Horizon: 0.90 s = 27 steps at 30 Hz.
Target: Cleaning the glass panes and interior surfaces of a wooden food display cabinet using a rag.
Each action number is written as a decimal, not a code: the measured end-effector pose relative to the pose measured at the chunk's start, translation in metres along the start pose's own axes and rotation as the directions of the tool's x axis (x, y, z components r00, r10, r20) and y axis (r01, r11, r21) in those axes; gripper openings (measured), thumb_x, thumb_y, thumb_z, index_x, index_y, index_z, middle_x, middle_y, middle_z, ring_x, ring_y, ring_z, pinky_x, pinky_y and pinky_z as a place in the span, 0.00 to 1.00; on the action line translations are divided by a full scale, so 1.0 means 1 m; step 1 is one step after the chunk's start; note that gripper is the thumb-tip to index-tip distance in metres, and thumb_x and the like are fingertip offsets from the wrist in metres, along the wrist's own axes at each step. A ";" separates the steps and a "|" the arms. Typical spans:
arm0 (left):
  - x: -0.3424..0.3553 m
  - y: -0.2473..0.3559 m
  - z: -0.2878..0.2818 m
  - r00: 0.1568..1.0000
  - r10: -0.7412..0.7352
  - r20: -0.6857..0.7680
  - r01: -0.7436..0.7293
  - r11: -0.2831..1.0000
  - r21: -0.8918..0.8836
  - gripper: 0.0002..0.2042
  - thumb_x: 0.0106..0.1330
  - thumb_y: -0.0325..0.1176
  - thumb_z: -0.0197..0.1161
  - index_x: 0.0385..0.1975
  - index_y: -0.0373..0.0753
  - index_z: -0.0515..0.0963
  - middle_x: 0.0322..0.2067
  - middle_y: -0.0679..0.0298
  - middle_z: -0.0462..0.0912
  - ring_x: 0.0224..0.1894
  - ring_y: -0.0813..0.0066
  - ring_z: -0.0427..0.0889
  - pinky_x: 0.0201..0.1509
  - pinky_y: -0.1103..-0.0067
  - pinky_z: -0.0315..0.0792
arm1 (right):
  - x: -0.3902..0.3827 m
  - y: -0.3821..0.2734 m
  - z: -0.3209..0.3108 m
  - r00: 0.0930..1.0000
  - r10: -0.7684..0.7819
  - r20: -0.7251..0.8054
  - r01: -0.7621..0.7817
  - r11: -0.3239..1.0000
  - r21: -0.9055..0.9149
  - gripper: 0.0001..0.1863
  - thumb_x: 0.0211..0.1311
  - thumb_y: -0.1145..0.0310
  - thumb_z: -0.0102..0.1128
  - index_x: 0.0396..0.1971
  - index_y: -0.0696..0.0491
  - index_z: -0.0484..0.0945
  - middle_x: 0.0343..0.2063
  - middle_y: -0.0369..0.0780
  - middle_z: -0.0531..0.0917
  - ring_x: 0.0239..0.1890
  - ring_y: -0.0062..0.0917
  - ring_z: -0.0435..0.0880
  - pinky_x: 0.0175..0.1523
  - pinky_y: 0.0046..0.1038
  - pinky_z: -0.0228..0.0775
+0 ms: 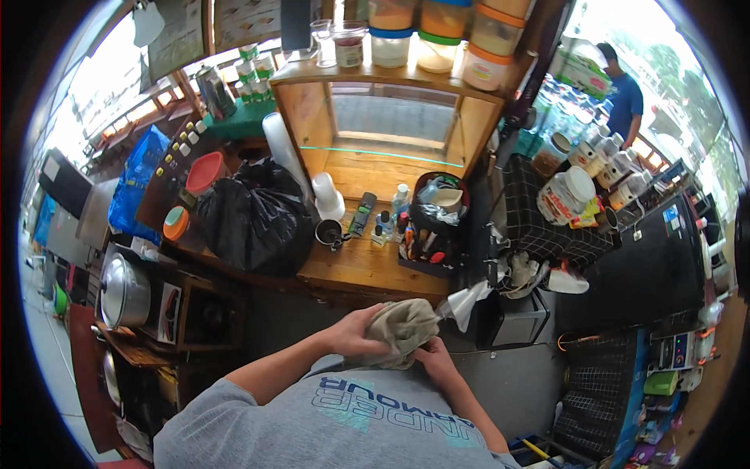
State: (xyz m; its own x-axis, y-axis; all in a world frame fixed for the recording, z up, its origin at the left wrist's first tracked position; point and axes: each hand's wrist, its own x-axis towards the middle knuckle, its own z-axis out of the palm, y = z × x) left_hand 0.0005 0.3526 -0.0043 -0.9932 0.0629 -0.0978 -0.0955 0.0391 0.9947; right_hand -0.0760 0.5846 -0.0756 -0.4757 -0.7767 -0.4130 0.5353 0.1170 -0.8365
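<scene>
- Grey shirt fills the bottom, with dark block lettering across its chest, upside down from this viewpoint.
- Just beyond it, both hands are at a crumpled grey-beige cloth, held up short of the counter.
- Left hand: partly closed, thumb on the near side and fingers along the upper edge, gripping the cloth.
- Right hand: thumb at the cloth's lower right edge; its fingers are mostly hidden, so how far they close cannot be told.
- Beyond the hands runs the front edge of the wooden counter; grey floor shows to their right, up to a dark mesh-fronted rack.
- Printed labels show on a white-lidded jar and on tubs along the top shelf, mostly small or blurred.
- Beside the cloth, a white cone-shaped thing is hard to identify.
- A black plastic bag hides its contents.
</scene>
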 end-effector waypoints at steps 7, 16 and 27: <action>0.042 0.013 -0.059 0.955 -0.036 0.295 -0.007 0.990 0.142 0.25 0.55 0.36 0.73 0.52 0.33 0.77 0.40 0.60 0.85 0.43 0.76 0.80 0.52 0.75 0.74 | 0.025 -0.033 0.021 0.997 -0.023 -0.079 0.050 0.932 0.359 0.30 0.56 0.78 0.64 0.61 0.58 0.71 0.56 0.38 0.79 0.57 0.25 0.78 0.63 0.28 0.68; 0.203 -0.070 -0.195 0.883 0.082 -0.462 0.288 0.683 0.672 0.21 0.60 0.36 0.68 0.51 0.32 0.77 0.41 0.52 0.87 0.45 0.61 0.87 0.46 0.69 0.80 | 0.046 -0.034 0.037 0.929 -0.084 -0.362 0.211 0.921 0.328 0.32 0.50 0.86 0.53 0.60 0.59 0.68 0.53 0.44 0.79 0.56 0.34 0.81 0.62 0.35 0.73; 0.290 -0.144 -0.207 0.659 -0.462 -0.594 0.751 0.354 0.557 0.33 0.57 0.33 0.71 0.62 0.32 0.65 0.56 0.49 0.80 0.58 0.55 0.80 0.57 0.65 0.79 | 0.045 -0.029 0.044 0.833 0.006 -0.553 0.249 0.888 0.386 0.32 0.50 0.84 0.52 0.60 0.60 0.67 0.54 0.44 0.79 0.56 0.35 0.80 0.62 0.36 0.73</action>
State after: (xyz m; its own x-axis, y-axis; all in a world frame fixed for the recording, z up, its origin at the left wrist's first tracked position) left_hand -0.2878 0.1584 -0.1696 -0.6493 -0.5687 -0.5049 -0.7427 0.6169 0.2602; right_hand -0.0821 0.5186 -0.0540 -0.7789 -0.3044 -0.5484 0.6262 -0.3286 -0.7070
